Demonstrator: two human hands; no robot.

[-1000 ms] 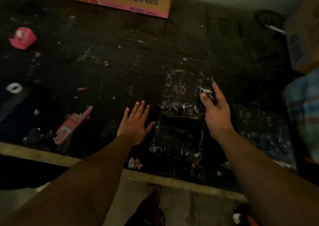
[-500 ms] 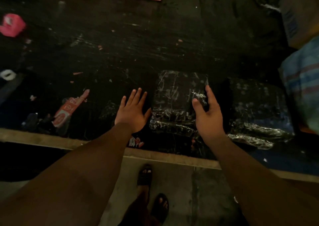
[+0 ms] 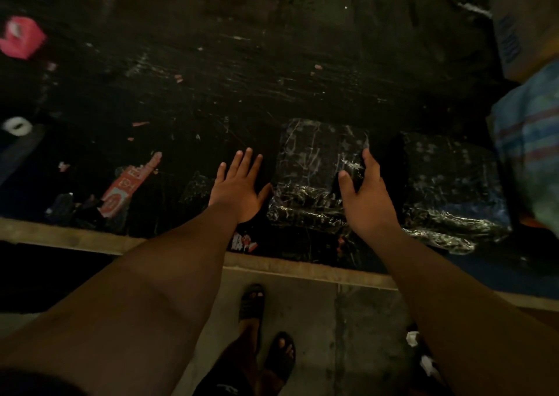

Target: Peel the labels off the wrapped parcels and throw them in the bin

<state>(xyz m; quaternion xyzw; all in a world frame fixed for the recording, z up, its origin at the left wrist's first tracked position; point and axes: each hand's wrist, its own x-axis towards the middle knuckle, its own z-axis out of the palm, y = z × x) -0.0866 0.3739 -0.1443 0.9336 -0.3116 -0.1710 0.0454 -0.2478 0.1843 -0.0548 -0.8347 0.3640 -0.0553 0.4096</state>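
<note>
Fingers of my right hand rest straight on the near wrapped parcel; left hand lies flat, released, just left of it.

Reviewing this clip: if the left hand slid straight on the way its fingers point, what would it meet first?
The left hand lies flat, fingers pointing away and slightly right. Bare dark tabletop lies ahead as far as shown; the wrapped parcel sits just right of that line. Depth is unclear, so it might graze the parcel's far-left corner.

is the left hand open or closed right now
Open. The left hand lies flat with its fingers straight and spread on the dark table, beside the wrapped parcel, holding nothing.
</note>
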